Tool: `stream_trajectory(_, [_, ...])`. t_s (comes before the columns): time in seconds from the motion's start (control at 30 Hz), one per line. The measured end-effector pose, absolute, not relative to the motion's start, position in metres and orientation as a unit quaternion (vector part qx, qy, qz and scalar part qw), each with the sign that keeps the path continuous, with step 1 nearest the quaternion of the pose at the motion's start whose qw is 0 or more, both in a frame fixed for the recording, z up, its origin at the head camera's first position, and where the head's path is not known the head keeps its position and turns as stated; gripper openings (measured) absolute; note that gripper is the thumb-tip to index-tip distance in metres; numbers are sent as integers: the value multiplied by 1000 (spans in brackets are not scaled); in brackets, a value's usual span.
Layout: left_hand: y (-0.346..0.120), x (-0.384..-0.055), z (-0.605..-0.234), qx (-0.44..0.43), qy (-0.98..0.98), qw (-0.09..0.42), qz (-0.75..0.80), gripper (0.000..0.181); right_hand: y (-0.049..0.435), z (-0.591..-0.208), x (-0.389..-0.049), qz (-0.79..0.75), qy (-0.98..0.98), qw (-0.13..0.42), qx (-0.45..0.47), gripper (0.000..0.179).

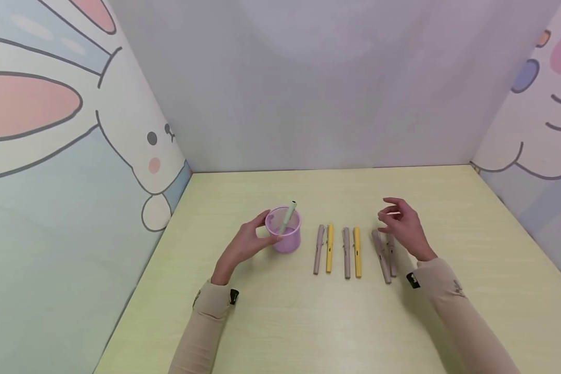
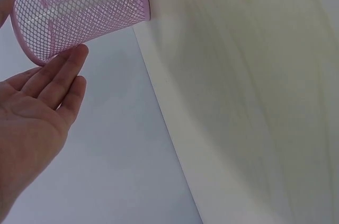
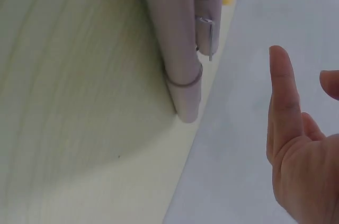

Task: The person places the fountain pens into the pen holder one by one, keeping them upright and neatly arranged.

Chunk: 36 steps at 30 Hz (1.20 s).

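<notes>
A pink mesh pen holder [image 1: 287,244] stands on the table with one pale green pen [image 1: 288,215] leaning inside it. My left hand [image 1: 250,241] holds the holder from its left side, thumb at the near rim and fingers at the far side; in the left wrist view those fingertips [image 2: 79,54] touch the mesh. My right hand [image 1: 402,226] hovers over two mauve pens [image 1: 382,259] at the right end of the row, its fingers loosely bent and apart with nothing between them. In the right wrist view the hand [image 3: 296,144] is beyond the pens' ends.
Between the hands lie two yellow pens [image 1: 329,249] and two more mauve pens [image 1: 318,250], side by side on the pale wooden table [image 1: 290,317]. A plain pale wall [image 1: 327,93] rises behind the table, and walls with cartoon animals flank it.
</notes>
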<state>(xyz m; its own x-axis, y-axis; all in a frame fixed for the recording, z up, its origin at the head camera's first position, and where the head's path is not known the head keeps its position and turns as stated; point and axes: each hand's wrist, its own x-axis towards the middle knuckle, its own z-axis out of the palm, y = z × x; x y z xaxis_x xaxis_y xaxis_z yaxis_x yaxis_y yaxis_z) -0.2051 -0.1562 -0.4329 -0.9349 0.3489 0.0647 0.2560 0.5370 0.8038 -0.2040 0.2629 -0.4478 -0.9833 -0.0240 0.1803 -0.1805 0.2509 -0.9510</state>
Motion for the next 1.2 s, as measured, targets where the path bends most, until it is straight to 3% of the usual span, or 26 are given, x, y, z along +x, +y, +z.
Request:
stream_trajectory(0.63, [-158, -205, -433, 173, 876, 45, 449, 83, 297, -453, -194, 580, -814, 29, 26, 58])
stream_trajectory(1.2, [-157, -204, -434, 179, 873, 48, 451, 80, 306, -462, -189, 565, -820, -85, 4, 61])
